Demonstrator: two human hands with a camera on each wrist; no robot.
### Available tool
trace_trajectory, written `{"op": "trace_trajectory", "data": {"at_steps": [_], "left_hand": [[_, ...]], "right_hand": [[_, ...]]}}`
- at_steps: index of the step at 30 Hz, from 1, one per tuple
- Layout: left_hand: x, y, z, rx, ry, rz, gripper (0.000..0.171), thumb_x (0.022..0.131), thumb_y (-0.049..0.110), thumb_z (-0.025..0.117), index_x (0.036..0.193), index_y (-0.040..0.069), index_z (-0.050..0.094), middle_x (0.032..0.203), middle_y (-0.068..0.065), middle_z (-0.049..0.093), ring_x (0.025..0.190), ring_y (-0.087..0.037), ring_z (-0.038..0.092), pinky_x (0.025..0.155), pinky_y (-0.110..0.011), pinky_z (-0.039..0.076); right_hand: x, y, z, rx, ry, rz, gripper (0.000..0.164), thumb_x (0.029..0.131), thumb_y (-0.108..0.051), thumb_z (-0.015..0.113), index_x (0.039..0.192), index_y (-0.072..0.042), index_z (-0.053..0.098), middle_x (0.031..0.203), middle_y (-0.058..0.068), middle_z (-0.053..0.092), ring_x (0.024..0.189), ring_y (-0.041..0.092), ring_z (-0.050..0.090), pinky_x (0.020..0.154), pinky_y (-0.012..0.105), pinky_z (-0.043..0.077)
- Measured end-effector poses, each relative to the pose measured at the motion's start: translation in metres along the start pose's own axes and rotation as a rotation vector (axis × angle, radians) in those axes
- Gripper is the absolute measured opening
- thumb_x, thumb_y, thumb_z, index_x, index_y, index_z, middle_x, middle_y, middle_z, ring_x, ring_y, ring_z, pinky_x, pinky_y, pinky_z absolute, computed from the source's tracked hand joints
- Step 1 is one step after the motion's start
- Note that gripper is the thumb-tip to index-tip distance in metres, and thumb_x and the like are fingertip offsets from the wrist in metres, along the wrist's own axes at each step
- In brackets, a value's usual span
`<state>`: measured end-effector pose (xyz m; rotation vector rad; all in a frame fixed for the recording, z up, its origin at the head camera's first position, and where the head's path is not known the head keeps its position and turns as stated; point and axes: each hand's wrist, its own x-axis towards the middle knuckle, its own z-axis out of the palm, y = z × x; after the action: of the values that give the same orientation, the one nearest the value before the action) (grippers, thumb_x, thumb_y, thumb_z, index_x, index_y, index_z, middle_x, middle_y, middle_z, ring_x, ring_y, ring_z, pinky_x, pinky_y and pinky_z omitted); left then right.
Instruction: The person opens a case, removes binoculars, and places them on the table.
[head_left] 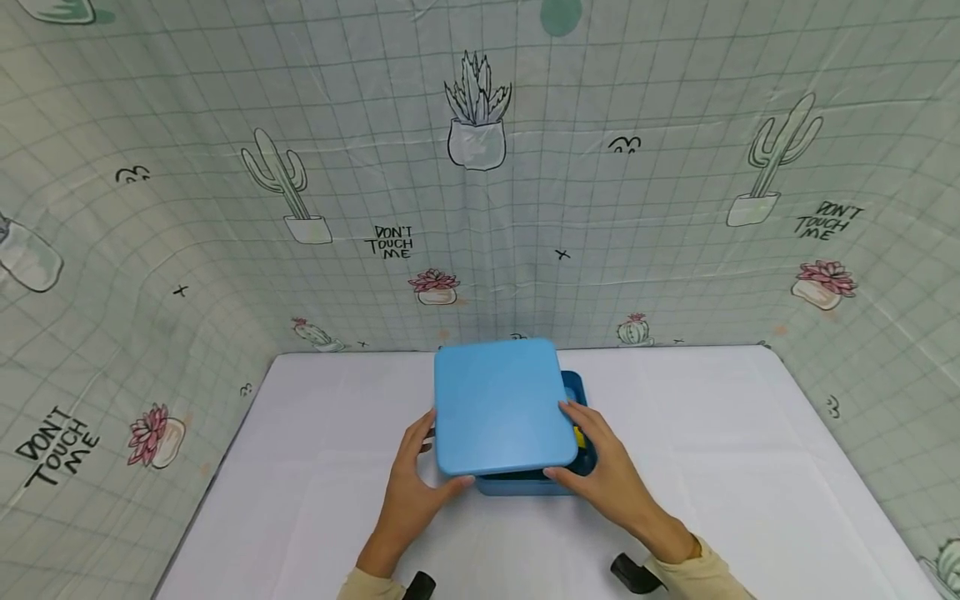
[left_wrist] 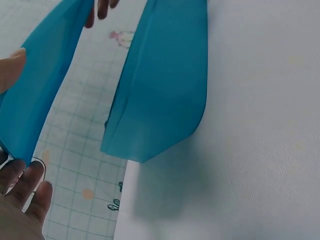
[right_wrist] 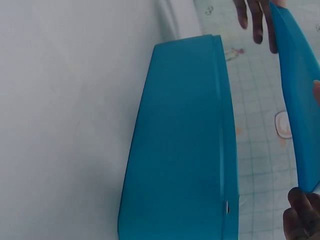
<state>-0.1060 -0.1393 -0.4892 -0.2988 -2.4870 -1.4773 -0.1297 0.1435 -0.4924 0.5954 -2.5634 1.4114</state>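
A light blue lid [head_left: 502, 408] is held above a blue box [head_left: 528, 486], with a gap between the two in both wrist views. My left hand [head_left: 411, 500] grips its left edge, thumb at the near corner and fingers along the side. On the opposite edge, my right hand [head_left: 611, 479] pinches the lid with thumb and fingers. The lid sits off to the left over the box, so the box's right part shows. Inside, something yellow [head_left: 580, 437] peeks out; the other contents are hidden. The box wall [left_wrist: 162, 85] fills the middle of the left wrist view.
The box stands on a white table [head_left: 330, 433]. Behind and beside the table hangs a checked cloth [head_left: 555, 192] printed with cactus drawings. A black strap end [head_left: 633, 573] shows near the right sleeve [head_left: 697, 571].
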Motion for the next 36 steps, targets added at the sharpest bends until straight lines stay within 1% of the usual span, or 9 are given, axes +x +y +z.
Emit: {"op": "trace_trajectory", "data": {"at_steps": [6, 9, 14, 17, 19, 21, 25, 31, 36], "left_hand": [[-0.001, 0.025, -0.013, -0.120, 0.013, -0.019, 0.092, 0.070, 0.018, 0.082, 0.144, 0.007, 0.030, 0.142, -0.009, 0.034, 0.119, -0.023, 0.042, 0.094, -0.050, 0.039], [-0.001, 0.032, -0.019, -0.178, 0.002, -0.049, 0.091, 0.070, 0.012, 0.081, 0.144, 0.004, 0.029, 0.142, -0.011, 0.034, 0.119, -0.023, 0.042, 0.095, -0.044, 0.041], [-0.001, 0.023, -0.025, -0.374, -0.034, -0.102, 0.087, 0.076, 0.002, 0.075, 0.146, 0.007, 0.025, 0.141, -0.012, 0.034, 0.120, -0.024, 0.043, 0.093, -0.029, 0.044], [-0.003, 0.012, -0.026, -0.525, -0.034, -0.164, 0.079, 0.081, 0.000, 0.070, 0.146, 0.016, 0.027, 0.135, -0.015, 0.040, 0.118, -0.024, 0.046, 0.090, -0.027, 0.046], [-0.005, 0.006, -0.029, -0.578, -0.023, -0.216, 0.072, 0.085, 0.005, 0.066, 0.145, 0.022, 0.030, 0.131, -0.016, 0.045, 0.116, -0.025, 0.047, 0.088, -0.027, 0.046], [-0.005, 0.005, -0.034, -0.602, 0.003, -0.288, 0.064, 0.087, 0.012, 0.065, 0.142, 0.027, 0.035, 0.128, -0.014, 0.049, 0.115, -0.024, 0.048, 0.088, -0.026, 0.046], [-0.006, 0.006, -0.046, -0.591, 0.047, -0.377, 0.056, 0.089, 0.016, 0.063, 0.139, 0.028, 0.040, 0.127, -0.011, 0.050, 0.115, -0.022, 0.048, 0.090, -0.025, 0.044], [-0.010, -0.002, -0.060, -0.562, 0.092, -0.441, 0.054, 0.088, 0.009, 0.062, 0.137, 0.025, 0.045, 0.124, -0.013, 0.052, 0.112, -0.021, 0.051, 0.088, -0.024, 0.044], [-0.013, -0.011, -0.072, -0.500, 0.103, -0.491, 0.054, 0.088, 0.008, 0.062, 0.136, 0.025, 0.046, 0.124, -0.011, 0.051, 0.109, -0.019, 0.051, 0.088, -0.022, 0.043]], "right_hand": [[0.005, -0.012, 0.000, 0.083, -0.025, -0.004, 0.083, 0.075, -0.028, 0.078, 0.144, -0.016, 0.034, 0.144, 0.005, 0.032, 0.125, 0.026, 0.039, 0.094, 0.047, 0.041], [0.008, -0.029, -0.003, 0.174, -0.039, -0.006, 0.079, 0.076, -0.015, 0.077, 0.142, -0.006, 0.034, 0.142, 0.014, 0.033, 0.118, 0.031, 0.046, 0.091, 0.045, 0.044], [0.013, -0.050, -0.004, 0.274, -0.068, 0.054, 0.077, 0.077, -0.005, 0.075, 0.141, -0.001, 0.033, 0.143, 0.019, 0.030, 0.113, 0.034, 0.050, 0.092, 0.042, 0.044], [0.015, -0.053, 0.001, 0.308, -0.083, 0.074, 0.078, 0.078, -0.004, 0.074, 0.142, -0.001, 0.031, 0.145, 0.020, 0.026, 0.116, 0.036, 0.047, 0.093, 0.041, 0.043], [0.017, -0.055, 0.006, 0.327, -0.091, 0.079, 0.078, 0.078, -0.004, 0.074, 0.143, -0.001, 0.030, 0.145, 0.020, 0.025, 0.115, 0.037, 0.047, 0.093, 0.040, 0.043], [0.019, -0.056, 0.011, 0.332, -0.096, 0.080, 0.079, 0.078, -0.004, 0.074, 0.143, -0.001, 0.029, 0.144, 0.020, 0.025, 0.115, 0.037, 0.047, 0.092, 0.039, 0.045], [0.023, -0.048, 0.026, 0.333, -0.100, 0.082, 0.081, 0.077, -0.005, 0.075, 0.144, -0.005, 0.029, 0.143, 0.016, 0.028, 0.111, 0.032, 0.051, 0.089, 0.035, 0.047], [0.025, -0.040, 0.045, 0.361, -0.115, 0.112, 0.078, 0.079, -0.016, 0.074, 0.144, -0.019, 0.032, 0.143, 0.003, 0.031, 0.109, 0.021, 0.052, 0.089, 0.029, 0.047], [0.027, -0.047, 0.054, 0.395, -0.115, 0.128, 0.068, 0.083, -0.014, 0.070, 0.142, -0.017, 0.036, 0.143, 0.006, 0.034, 0.110, 0.024, 0.050, 0.089, 0.031, 0.047]]}}
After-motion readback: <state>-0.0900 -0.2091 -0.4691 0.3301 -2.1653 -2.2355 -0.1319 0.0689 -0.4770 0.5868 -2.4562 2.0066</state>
